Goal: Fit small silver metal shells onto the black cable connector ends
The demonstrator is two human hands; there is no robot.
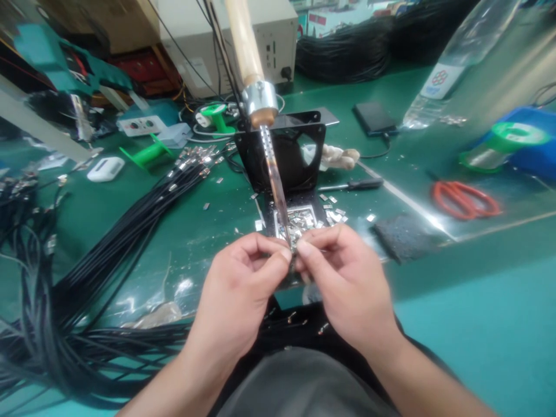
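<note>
Both hands meet at the centre of the head view, fingertips almost touching, just below the tip of a wooden-handled soldering iron point(273, 168) that points down. My left hand point(243, 284) is closed in a pinch of thumb and forefinger. My right hand point(347, 284) pinches in the same way, right beside it. Whatever small pieces lie between the fingertips are too small and blurred to name. Just beyond the fingers, a small tray point(278, 215) holds little metal pieces. Black cables point(299, 318) with bare metal ends lie beneath my hands, across the lap.
Bundles of black cables point(117, 243) spread over the left of the green table. A black fan frame point(282, 156) stands behind the tray. To the right lie a screwdriver point(365, 184), orange-handled scissors point(464, 200), a dark pad point(403, 237), a solder spool point(504, 145) and a plastic bottle point(447, 75).
</note>
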